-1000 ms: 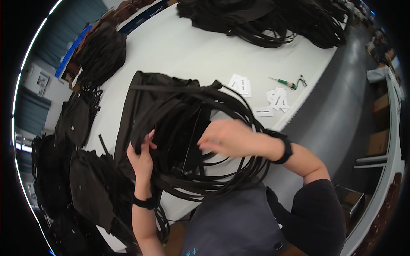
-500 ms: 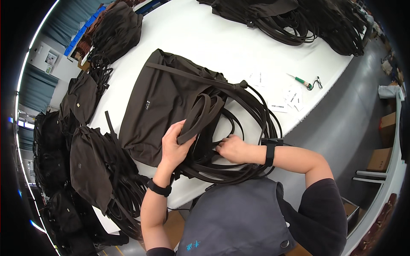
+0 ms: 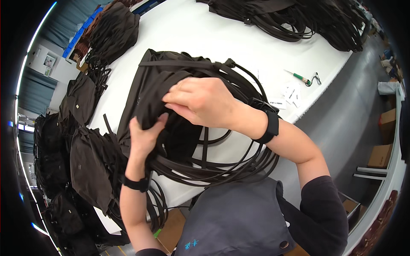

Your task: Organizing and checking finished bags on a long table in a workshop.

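A dark brown fabric bag (image 3: 132,91) lies on the white table in front of me, its mouth turned towards my right side. My right hand (image 3: 203,100) is raised over it, fingers and thumb pinched at the bag's cloth near the mouth. Lower on the same bag, my left hand (image 3: 144,135) grips the cloth by the opening, its other fingers partly hidden by fabric. Long dark straps (image 3: 205,174) curve in loops from the bag across the table's near edge, below my right forearm. Inside the opening it is too dark to make anything out.
More dark bags (image 3: 92,164) with straps are heaped at the left, and further piles (image 3: 273,17) lie at the far side. A green-handled awl (image 3: 299,77) and small white paper tags (image 3: 291,94) sit near the right edge of the table (image 3: 329,64). Cardboard boxes (image 3: 380,155) stand beyond.
My left hand has let go of the strap loop and moved left onto the bag's cloth. My right hand has risen from among the straps to the bag's mouth, which is folded back.
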{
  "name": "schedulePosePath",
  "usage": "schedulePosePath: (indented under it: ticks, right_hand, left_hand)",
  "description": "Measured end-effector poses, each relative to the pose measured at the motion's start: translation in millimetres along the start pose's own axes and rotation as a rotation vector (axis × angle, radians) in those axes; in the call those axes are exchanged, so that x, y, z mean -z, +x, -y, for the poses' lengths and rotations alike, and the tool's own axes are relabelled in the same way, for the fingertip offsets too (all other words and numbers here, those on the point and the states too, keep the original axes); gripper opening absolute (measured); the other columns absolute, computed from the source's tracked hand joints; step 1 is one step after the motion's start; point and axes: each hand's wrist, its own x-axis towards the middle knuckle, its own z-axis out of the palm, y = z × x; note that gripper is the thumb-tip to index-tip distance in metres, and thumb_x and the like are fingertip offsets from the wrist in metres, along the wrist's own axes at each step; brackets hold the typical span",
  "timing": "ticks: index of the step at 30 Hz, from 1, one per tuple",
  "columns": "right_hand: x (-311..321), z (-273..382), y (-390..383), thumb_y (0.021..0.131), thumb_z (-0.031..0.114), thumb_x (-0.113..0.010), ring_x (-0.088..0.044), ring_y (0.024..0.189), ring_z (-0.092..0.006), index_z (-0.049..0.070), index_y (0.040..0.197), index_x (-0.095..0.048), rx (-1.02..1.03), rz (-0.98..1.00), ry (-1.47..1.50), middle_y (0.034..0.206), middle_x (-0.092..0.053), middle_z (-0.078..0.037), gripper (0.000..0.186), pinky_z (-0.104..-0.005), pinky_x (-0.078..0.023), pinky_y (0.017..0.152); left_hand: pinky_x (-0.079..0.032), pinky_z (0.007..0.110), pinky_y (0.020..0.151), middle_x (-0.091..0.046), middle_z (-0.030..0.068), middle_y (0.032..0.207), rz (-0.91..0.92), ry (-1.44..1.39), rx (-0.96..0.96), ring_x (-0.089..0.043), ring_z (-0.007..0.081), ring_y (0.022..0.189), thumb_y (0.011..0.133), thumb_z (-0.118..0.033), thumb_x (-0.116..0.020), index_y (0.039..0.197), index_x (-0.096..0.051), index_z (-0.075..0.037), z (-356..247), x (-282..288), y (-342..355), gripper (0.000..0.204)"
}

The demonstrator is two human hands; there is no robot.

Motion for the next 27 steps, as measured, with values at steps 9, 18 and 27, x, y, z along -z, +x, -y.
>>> schedulePosePath:
  ticks: [9,18,27]
  right_hand:
    - [-11.1,-7.1,-136.9,0.08,0.024,-0.062,-0.062,0.097,-0.0287,0.005,0.106,-0.062,-0.534,1.206,-0.098,0.105,-0.06,-0.012,0.032,-0.0421,-0.051,0.077]
    - [-71.5,-5.9,-133.8,0.085,0.022,-0.053,-0.059,0.106,-0.0281,0.009,0.139,-0.041,-0.789,1.003,-0.054,0.129,-0.049,-0.014,0.057,-0.0381,-0.05,0.083]
    - [-71.2,-31.4,-109.8,0.084,0.023,-0.052,-0.047,0.124,-0.0283,0.005,0.127,-0.053,-0.776,1.262,-0.196,0.135,-0.047,-0.017,0.046,-0.0393,-0.043,0.097]
  left_hand:
    - [-0.046,0.025,0.075,-0.06,0.0092,0.094,0.038,0.419,-0.32,-0.059,0.0145,0.082,0.075,-0.009,-0.075,0.095,-0.062,0.004,32.4,-31.8,-15.0,0.028]
    - [-0.043,0.02,0.064,-0.06,-0.0014,0.077,-0.079,0.137,-0.064,-0.053,0.0054,0.069,0.082,-0.005,-0.07,0.096,-0.062,0.003,15.1,2.0,-4.0,0.019]
    - [-0.047,0.028,0.076,-0.063,0.0106,0.097,-0.059,0.186,-0.121,-0.061,0.0195,0.087,0.074,-0.004,-0.074,0.092,-0.068,0.001,19.1,-14.4,-13.0,0.019]
